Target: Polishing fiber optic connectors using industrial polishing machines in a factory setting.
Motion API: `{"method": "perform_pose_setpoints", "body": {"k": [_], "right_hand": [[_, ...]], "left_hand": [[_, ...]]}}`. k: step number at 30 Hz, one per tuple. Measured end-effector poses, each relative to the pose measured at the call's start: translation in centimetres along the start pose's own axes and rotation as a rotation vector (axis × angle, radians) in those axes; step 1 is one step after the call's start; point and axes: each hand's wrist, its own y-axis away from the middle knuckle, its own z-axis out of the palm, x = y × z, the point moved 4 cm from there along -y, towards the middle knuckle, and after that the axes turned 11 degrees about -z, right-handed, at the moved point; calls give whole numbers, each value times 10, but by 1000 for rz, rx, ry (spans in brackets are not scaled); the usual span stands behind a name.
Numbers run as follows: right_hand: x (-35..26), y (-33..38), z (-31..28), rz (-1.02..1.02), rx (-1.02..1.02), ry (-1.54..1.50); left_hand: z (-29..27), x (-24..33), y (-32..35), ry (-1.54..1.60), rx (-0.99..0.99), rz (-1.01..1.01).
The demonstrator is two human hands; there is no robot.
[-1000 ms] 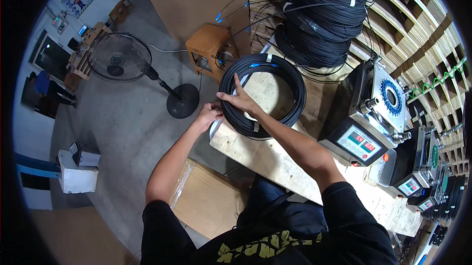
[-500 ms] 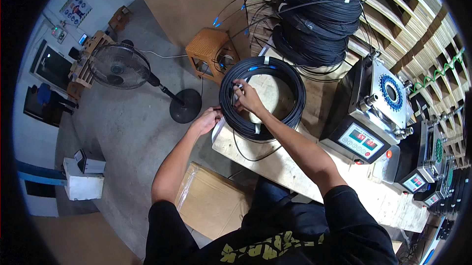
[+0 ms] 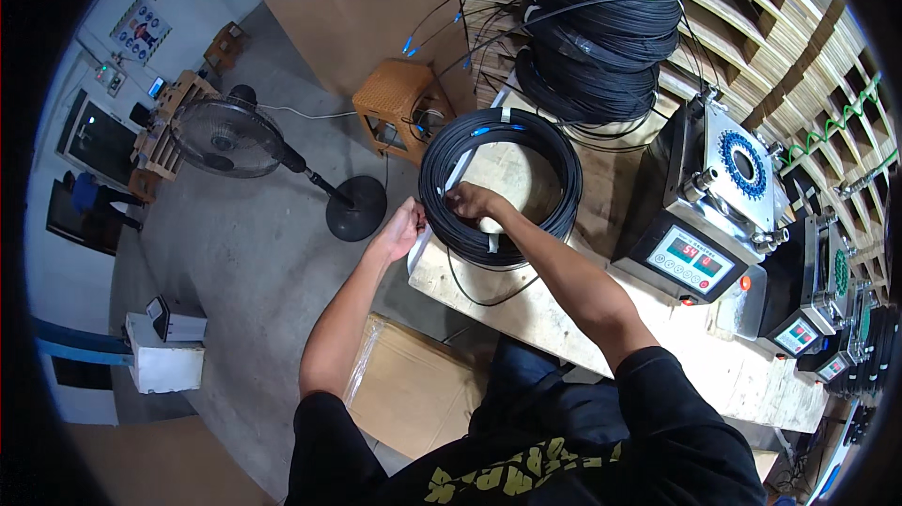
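A black cable coil (image 3: 554, 163) bound with white ties lies flat on the left end of a wooden workbench (image 3: 564, 313). My left hand (image 3: 402, 229) grips the coil's near left edge from outside, at the bench corner. My right hand (image 3: 473, 201) rests on the inner side of the same stretch of coil, fingers pinched on the cable strands near a white tie. A loose black cable end (image 3: 479, 295) loops off the coil toward me across the bench.
A tall stack of black cable coils (image 3: 601, 27) stands behind the bench against wooden racks. A grey winding machine with a red display (image 3: 705, 215) sits to the right, more machines (image 3: 813, 318) beyond. On the floor left: a standing fan (image 3: 230, 135), orange stool (image 3: 399, 102), cardboard box (image 3: 413, 389).
My right hand has slid from the coil's far left rim down to its near left part, close to my left hand. The view shifted slightly; the coil stays on the bench.
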Motion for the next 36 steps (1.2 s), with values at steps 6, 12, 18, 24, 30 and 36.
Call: {"method": "perform_pose_setpoints", "body": {"k": [6, 12, 18, 24, 30, 36], "right_hand": [[-4, -2, 14, 98, 95, 33], [9, 2, -4, -48, 153, 213], [32, 11, -24, -66, 87, -55], [3, 22, -81, -18, 673, 66], [9, 34, -67, 132, 457, -217], [0, 58, -88, 102, 296, -94]], "left_hand": [[6, 3, 13, 42, 123, 5], [41, 22, 22, -57, 113, 11], [79, 42, 51, -258, 176, 51], [57, 37, 47, -485, 287, 95], [42, 31, 26, -575, 475, 345], [68, 39, 27, -614, 472, 390]]}}
